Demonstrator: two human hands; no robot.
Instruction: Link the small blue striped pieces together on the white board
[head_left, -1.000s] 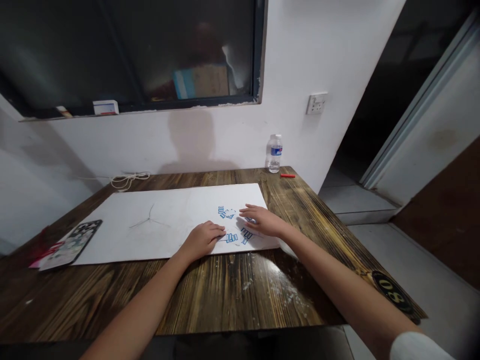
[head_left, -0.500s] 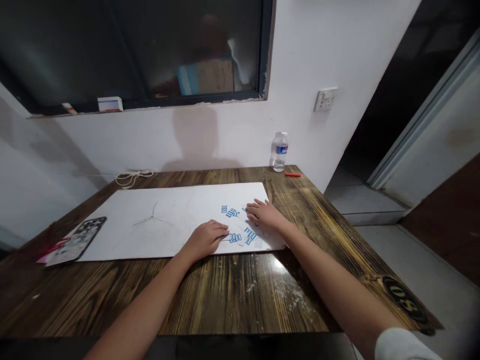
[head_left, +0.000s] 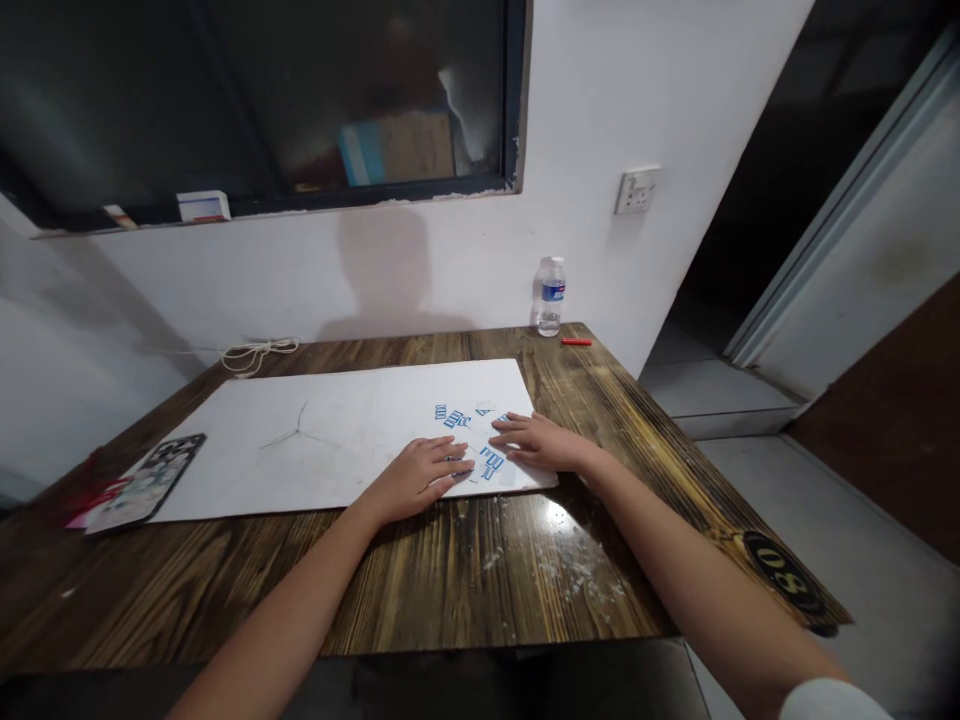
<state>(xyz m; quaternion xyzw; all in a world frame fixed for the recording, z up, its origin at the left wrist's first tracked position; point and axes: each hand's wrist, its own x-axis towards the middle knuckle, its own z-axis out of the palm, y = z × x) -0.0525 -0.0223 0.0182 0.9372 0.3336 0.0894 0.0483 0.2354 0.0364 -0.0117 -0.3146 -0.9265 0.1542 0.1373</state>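
Observation:
A long white board (head_left: 360,400) lies on the table. Small blue-outlined marks (head_left: 454,417) cluster near its right end; I cannot tell whether they are drawn on it or on loose slips. My left hand (head_left: 420,477) rests palm down at the board's front edge, fingers spread and covering some of the marks. Across from it, my right hand (head_left: 541,442) lies at the right edge with fingers stretched leftward, just above more blue marks (head_left: 491,460). Neither hand visibly grips anything. Thin dark lines (head_left: 298,431) meet in a Y on the board's left half.
On the left, a dark-edged patterned flat item (head_left: 154,482) overlaps the board beside something red (head_left: 94,500). A white cable (head_left: 259,352) lies at the back left. A water bottle (head_left: 551,297) and a red pen-like stick (head_left: 577,342) are at the back right of the wooden table (head_left: 420,590).
My left hand has slid right and its fingers have spread over the lower marks. My right hand has shifted toward the board's right edge, uncovering a mark. The view has moved slightly.

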